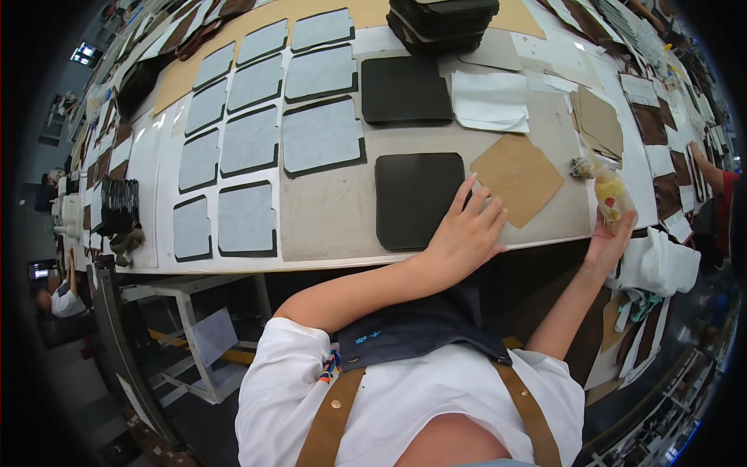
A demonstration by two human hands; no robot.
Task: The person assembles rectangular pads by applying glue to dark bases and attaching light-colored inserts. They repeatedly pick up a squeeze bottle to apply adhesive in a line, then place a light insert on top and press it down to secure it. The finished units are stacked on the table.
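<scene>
My left hand (467, 229) lies with its fingers stretched out over the right edge of a dark rectangular panel (416, 201). Its fingertips reach between that panel and a tan square card (517, 175), which lies turned at an angle. At the right side of the table, my right hand (611, 241) is wrapped round a translucent, yellowish plastic bottle (611, 198). The bottle stands tilted near the table edge. Farther off lies a second dark panel (405, 89), with white sheets (489, 101) beside it. To the left, several black pieces with light grey sheets (249, 140) on them are laid out in rows.
A tall pile of dark pieces (440, 23) stands at the far middle. Brown cards (597, 121) are stacked at the right, beside a small clump of metal bits (580, 166). A white bag (657, 261) hangs by the right corner. Other people work at both sides.
</scene>
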